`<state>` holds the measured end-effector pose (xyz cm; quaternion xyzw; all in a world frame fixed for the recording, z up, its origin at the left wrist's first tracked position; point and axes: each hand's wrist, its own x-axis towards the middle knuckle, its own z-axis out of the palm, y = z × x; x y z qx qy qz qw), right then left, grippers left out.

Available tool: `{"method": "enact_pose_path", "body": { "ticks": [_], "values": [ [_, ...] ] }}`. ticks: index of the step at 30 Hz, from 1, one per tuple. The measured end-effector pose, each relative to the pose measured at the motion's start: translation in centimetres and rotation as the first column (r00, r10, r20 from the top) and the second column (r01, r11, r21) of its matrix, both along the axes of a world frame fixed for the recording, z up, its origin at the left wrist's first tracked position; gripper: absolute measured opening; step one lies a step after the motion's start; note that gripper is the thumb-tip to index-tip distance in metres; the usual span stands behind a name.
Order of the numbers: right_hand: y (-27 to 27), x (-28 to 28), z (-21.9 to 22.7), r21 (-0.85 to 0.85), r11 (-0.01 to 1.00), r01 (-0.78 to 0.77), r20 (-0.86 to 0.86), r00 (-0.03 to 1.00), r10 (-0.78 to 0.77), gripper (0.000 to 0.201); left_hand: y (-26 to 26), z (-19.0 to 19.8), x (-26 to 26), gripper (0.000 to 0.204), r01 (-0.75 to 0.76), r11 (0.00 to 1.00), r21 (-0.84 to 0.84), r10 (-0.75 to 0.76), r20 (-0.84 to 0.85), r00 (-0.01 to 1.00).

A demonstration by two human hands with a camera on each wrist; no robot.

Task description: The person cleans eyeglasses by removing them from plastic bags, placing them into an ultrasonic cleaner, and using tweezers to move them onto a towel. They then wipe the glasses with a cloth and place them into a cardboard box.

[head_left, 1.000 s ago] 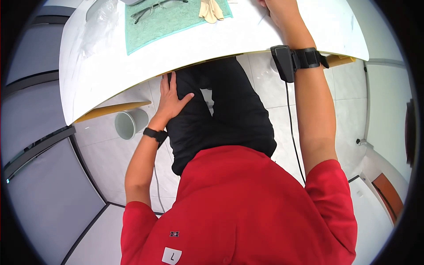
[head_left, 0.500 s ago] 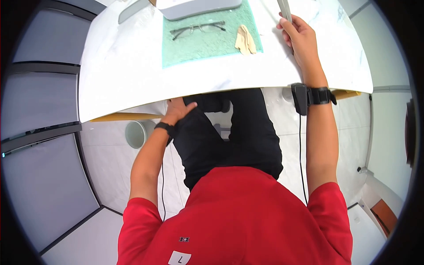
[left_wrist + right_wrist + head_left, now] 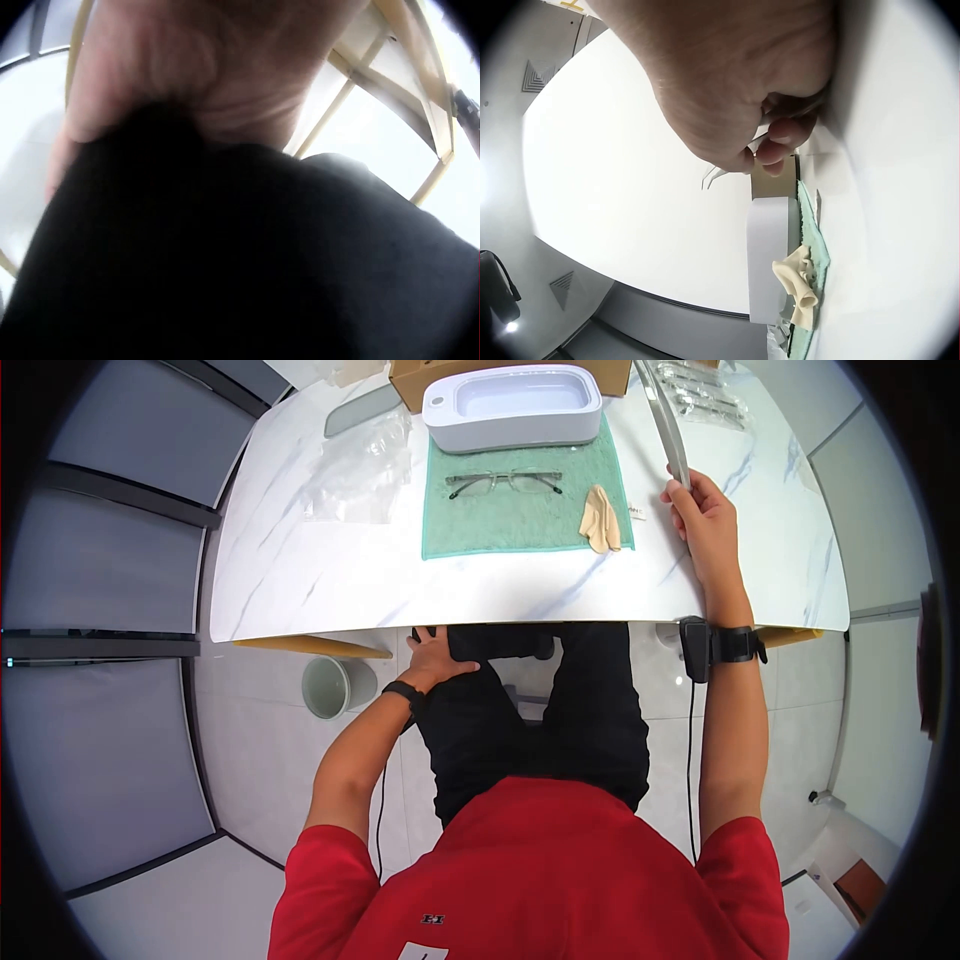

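My right hand [image 3: 708, 525] rests at the right of the table and grips a pair of silver tweezers [image 3: 668, 430]. Their bent tips point away from the hand in the right wrist view. My left hand [image 3: 432, 658] lies with fingers spread on the black-trousered thigh, near the table's front edge. A pair of eyeglasses [image 3: 505, 483] lies on a green towel [image 3: 470, 530] left of the right hand. On the towel's right edge sits a crumpled beige cloth [image 3: 600, 522]. A white ultrasonic cleaner [image 3: 510, 432], its basin uncovered, stands at the towel's back.
Behind the cleaner is a cardboard box [image 3: 408, 382]. A grey lid-like piece [image 3: 360, 410] and clear plastic bags [image 3: 360, 470] lie at the left. More plastic packaging [image 3: 705, 398] lies at the back right. Below the table stands a bin [image 3: 326, 688].
The head view has tilted up, bringing the whole cleaner and cardboard box into sight. The tweezers in my right hand have come into view. My left hand stays on the thigh.
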<state>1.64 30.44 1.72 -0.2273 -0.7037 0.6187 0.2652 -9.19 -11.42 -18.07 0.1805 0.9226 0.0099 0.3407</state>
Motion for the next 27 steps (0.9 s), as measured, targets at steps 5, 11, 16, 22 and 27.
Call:
{"method": "enact_pose_path", "body": {
  "ticks": [5,11,16,22,27],
  "values": [
    [-0.2,0.1,0.1,0.014,1.0,-0.003,0.02,1.0,0.003,0.033,-2.2,-3.4,-3.4,0.124,-0.058,0.983,0.175,0.055,0.022,0.998],
    [-0.6,-0.1,-0.3,0.023,1.0,0.007,0.008,1.0,-0.008,0.03,-5.6,-6.4,-2.9,0.133,-0.055,0.986,0.157,0.065,-0.058,0.996],
    [-0.5,0.2,-0.2,0.107,0.994,0.004,0.012,1.0,-0.005,0.027,-8.1,-4.0,-1.0,0.164,-0.06,0.963,0.262,0.061,0.007,0.998],
    [-0.4,-0.1,-0.6,0.111,0.992,-0.052,0.043,0.998,0.047,0.032,-6.5,0.2,1.2,0.17,-0.009,0.998,0.069,0.001,0.106,0.994],
    [0.0,-0.1,-1.0,0.128,0.992,-0.025,0.059,0.998,0.017,0.032,-5.2,-0.4,1.0,0.169,-0.053,0.994,0.096,0.054,-0.007,0.999]
  ]
}}
